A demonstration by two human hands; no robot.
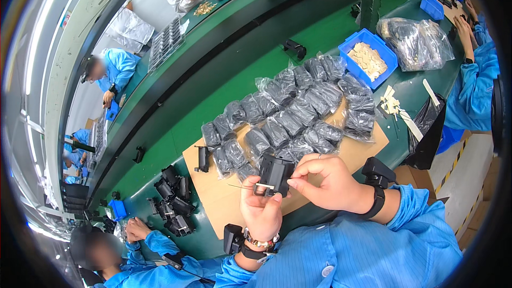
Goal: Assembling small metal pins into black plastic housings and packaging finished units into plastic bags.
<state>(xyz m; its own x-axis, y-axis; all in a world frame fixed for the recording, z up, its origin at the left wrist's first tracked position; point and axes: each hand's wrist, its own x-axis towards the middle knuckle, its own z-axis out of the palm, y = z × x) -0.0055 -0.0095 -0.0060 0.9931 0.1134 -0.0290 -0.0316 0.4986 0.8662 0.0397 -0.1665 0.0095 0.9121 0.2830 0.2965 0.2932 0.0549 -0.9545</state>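
My left hand (260, 210) is closed around the lower end of a black plastic housing (276, 170), holding it up over the brown cardboard sheet (213, 202). A small pale strip (265, 185) lies across the housing's lower edge, and a thin dark rod sticks out to the left beside my fingers. At the housing's right edge, my right hand (330, 184) pinches with thumb and forefinger; the fingertips seem to touch it. Just beyond both hands lie several bagged black parts (288, 122) in rows. One unbagged black part (201, 159) stands at the sheet's left edge.
Loose black parts (175, 200) are heaped on the green table to the left. A blue bin (368, 56) of pale pieces, a clear plastic bag (416, 42) and loose pale strips (392, 101) are at the far right. Co-workers sit on both sides and across the green belt.
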